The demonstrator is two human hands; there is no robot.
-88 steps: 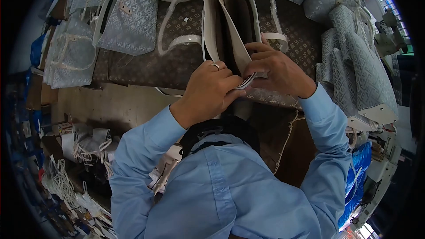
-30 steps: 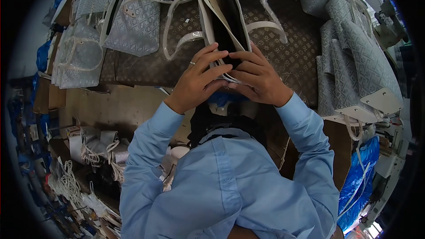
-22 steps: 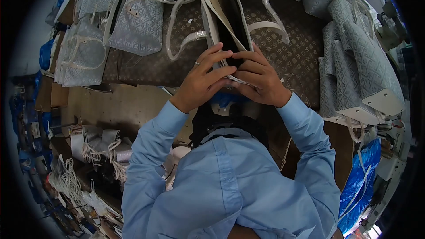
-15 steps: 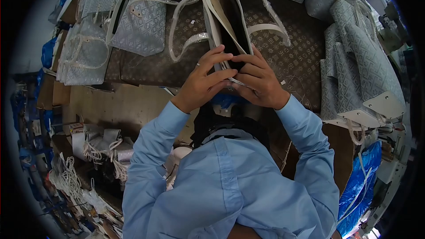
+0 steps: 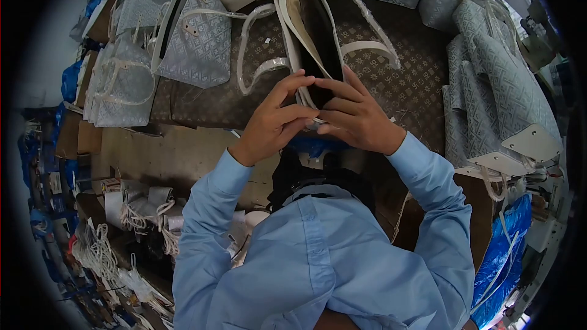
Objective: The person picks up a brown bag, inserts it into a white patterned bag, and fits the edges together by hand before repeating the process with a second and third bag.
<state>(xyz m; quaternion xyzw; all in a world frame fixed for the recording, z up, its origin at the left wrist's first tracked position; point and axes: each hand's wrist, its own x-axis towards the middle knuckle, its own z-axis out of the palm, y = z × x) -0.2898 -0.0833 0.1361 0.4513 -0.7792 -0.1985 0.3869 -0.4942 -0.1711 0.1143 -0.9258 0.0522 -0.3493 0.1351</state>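
A handbag (image 5: 304, 21) with pale edges stands on the table, its mouth spread open towards me and a beige lining showing inside. Its handles, wrapped in clear plastic, flop out to both sides: one handle (image 5: 243, 46) to the left, the other handle (image 5: 370, 12) to the right. My left hand (image 5: 273, 116) pinches the near end of the bag's rim from the left. From the opposite side, my right hand (image 5: 362, 115) grips the same end, fingers curled over the edge. The two hands nearly meet there, and the fingertips partly cover the rim.
Brown patterned cloth (image 5: 409, 79) covers the table. Grey patterned bags stand at the left (image 5: 199, 43), and a stack of bag pieces (image 5: 498, 85) lies at the right. White cords (image 5: 101, 250) and scraps fill the lower left. Blue plastic (image 5: 504, 256) sits at the lower right.
Both hands have shifted slightly apart and lower in view, still on the near end of the bag. The whole scene has moved a little with my head.
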